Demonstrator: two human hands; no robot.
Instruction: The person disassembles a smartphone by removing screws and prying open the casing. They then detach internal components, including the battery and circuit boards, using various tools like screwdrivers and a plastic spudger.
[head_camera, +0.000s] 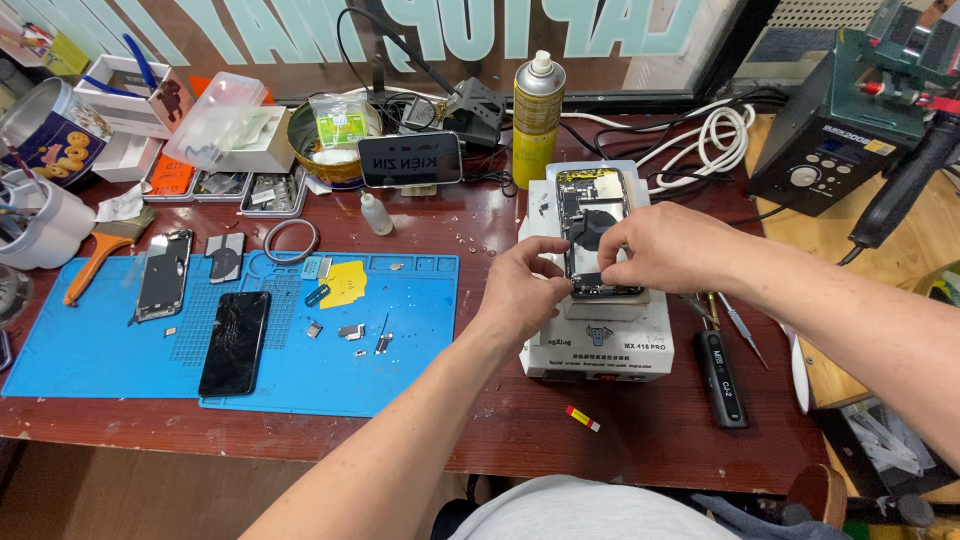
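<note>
**Both hands on an opened phone**

From the head camera, the opened phone (597, 225) lies flat on a white heating machine (598, 335) on the red-brown worktop (640, 430), its back off, showing dark plates, metal shields and a yellowish upper part. The left hand (522, 285) pinches with curled fingers at the phone's lower left edge. The right hand (668, 245) curls over its lower right; what it grips I cannot tell. A blue mat (400, 340) lies to the left.
</note>
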